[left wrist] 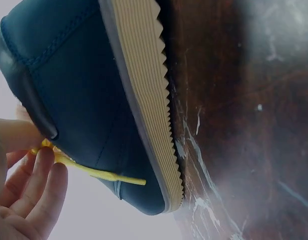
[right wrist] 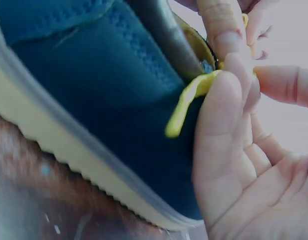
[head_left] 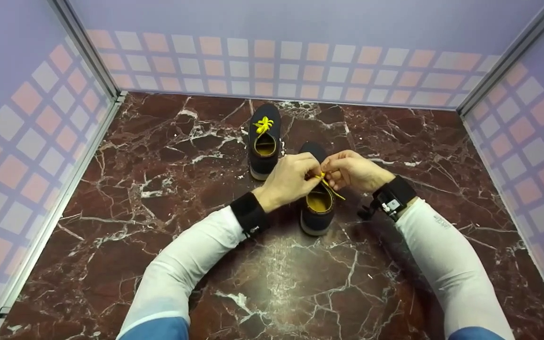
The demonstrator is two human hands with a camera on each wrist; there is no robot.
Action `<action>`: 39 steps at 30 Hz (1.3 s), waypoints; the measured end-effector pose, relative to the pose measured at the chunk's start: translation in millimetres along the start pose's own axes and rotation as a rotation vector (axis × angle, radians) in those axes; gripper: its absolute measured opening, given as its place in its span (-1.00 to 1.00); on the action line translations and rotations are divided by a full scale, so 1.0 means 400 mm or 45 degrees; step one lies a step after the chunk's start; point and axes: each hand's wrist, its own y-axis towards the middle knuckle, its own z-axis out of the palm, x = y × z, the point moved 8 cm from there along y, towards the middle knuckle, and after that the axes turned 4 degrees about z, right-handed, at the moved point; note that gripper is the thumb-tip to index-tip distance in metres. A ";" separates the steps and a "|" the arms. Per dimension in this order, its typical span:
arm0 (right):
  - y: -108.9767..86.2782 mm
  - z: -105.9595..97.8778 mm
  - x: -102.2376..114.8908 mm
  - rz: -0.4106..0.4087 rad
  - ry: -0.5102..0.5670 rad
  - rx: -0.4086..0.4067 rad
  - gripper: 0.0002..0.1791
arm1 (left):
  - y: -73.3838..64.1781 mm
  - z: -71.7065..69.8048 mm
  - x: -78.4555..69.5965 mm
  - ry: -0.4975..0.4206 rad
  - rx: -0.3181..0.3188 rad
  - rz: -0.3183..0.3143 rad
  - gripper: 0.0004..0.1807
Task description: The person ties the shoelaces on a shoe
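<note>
A dark shoe with a yellow lining [head_left: 318, 202] stands in front of the person, toe pointing away. Over its lacing, the left hand [head_left: 290, 178] pinches the yellow shoelace [head_left: 334, 191] between thumb and fingers. The right hand [head_left: 356, 172] meets it from the other side, its thumb and fingertips also pinching the lace. In the right wrist view, one loose lace end [right wrist: 179, 112] hangs down the shoe's side [right wrist: 104, 95]. Another lace end [left wrist: 126, 179] lies across the opposite side in the left wrist view. Fingers hide most of the knot area.
A matching dark shoe [head_left: 263, 165] with a tied yellow bow [head_left: 263, 125] stands farther back and to the left. Both shoes rest on a dark red marbled surface [head_left: 168, 226]. Purple panels with a checkered band [head_left: 291, 71] enclose the back and sides.
</note>
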 end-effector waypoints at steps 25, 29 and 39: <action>-0.023 -0.055 -0.001 -0.311 -0.131 -0.223 -0.81 | -0.078 -0.023 0.070 -0.213 0.013 -0.572 -0.92; -0.028 -0.058 -0.013 -0.347 -0.131 -0.225 -0.76 | -0.091 -0.023 0.081 -0.226 0.000 -0.610 -0.92; -0.037 -0.060 -0.027 -0.377 -0.113 -0.209 -0.71 | -0.107 -0.025 0.115 -0.243 -0.011 -0.706 -0.91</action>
